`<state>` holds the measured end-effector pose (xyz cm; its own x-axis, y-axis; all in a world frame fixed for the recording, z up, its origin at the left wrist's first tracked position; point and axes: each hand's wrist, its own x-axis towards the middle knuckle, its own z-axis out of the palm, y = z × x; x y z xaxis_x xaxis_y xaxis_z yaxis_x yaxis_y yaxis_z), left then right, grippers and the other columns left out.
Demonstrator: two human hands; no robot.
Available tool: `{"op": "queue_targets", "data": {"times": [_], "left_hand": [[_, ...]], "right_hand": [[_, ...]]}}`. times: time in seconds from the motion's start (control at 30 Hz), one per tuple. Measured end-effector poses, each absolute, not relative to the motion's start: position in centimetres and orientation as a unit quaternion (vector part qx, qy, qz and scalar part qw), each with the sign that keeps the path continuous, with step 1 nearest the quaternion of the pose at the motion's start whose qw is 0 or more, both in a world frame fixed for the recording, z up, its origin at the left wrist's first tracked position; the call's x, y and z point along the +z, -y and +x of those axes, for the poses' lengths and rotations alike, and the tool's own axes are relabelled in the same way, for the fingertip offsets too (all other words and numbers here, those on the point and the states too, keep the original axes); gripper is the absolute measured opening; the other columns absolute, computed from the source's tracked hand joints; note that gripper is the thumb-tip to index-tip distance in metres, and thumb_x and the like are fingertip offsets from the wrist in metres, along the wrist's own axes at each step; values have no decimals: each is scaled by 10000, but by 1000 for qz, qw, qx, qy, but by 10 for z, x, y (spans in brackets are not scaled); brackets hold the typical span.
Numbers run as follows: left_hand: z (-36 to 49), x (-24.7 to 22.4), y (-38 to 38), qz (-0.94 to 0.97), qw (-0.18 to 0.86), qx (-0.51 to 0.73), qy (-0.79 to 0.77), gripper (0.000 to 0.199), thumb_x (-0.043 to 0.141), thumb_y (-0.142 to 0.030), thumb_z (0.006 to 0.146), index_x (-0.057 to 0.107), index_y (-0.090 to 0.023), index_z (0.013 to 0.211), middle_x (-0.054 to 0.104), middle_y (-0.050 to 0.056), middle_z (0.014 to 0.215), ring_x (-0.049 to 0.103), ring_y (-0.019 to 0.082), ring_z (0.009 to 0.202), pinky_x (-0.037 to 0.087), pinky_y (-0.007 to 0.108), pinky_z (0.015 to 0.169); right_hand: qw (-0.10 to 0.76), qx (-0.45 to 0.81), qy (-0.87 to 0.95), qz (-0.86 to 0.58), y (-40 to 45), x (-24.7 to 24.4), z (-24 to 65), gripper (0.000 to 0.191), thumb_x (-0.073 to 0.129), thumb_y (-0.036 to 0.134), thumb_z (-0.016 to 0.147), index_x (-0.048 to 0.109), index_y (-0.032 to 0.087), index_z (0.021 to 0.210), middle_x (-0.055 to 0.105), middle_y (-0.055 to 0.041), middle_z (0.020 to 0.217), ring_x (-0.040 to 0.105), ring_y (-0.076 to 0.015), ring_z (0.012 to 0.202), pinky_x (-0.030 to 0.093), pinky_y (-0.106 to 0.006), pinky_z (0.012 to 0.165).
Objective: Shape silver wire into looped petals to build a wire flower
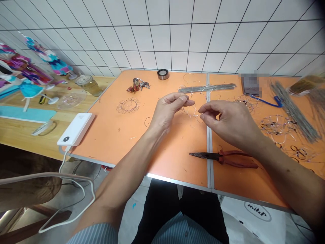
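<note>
The person's left hand (169,112) and right hand (228,123) are working together just above an orange folding tabletop (175,159), and a thin silvery wire (193,113) is running between them. The left hand's fingers (182,99) are closing on the wire with the thumb pressed against them, while the right hand's fingers (204,109) are pinching shut on the same wire from the other side. The wire is hanging in the air over the left orange panel, near the grey metal seam (209,135) that is dividing the tabletop. Just below the right hand, a pair of needle-nose pliers with red handles (223,158) is lying across that seam. Farther ahead, a bundle of straight grey wire rods (207,88) is stretching across the tabletop, and a second bundle (294,112) is lying at the right edge beside several looped wire frames (278,124). To the left of the hands, a flower-shaped wire piece (128,105) is resting flat, and a white power bank (75,128) is sitting on the corner, trailing its white cable.
</note>
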<state>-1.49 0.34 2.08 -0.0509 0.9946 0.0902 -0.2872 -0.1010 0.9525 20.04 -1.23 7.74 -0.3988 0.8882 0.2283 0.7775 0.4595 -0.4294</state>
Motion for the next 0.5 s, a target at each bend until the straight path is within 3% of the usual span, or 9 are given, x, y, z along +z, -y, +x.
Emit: {"op": "queue_targets", "data": {"times": [0.23, 0.5], "left_hand": [[-13, 23, -3, 427, 543, 599, -404, 332, 965, -526, 872, 807, -239, 927, 891, 40, 957, 867, 259, 1116, 566, 399, 1127], [-10, 28, -1, 401, 556, 588, -429, 353, 886, -581, 955, 788, -242, 933, 896, 63, 990, 848, 305, 1225, 569, 421, 1116]], "right_hand": [[216, 122, 828, -502, 11, 75, 201, 218, 663, 230, 994, 868, 273, 1056, 854, -29, 901, 758, -257, 825, 475, -376, 735], [243, 114, 830, -488, 7, 72, 205, 219, 661, 251, 987, 870, 300, 1027, 858, -35, 879, 765, -279, 771, 509, -415, 717]]}}
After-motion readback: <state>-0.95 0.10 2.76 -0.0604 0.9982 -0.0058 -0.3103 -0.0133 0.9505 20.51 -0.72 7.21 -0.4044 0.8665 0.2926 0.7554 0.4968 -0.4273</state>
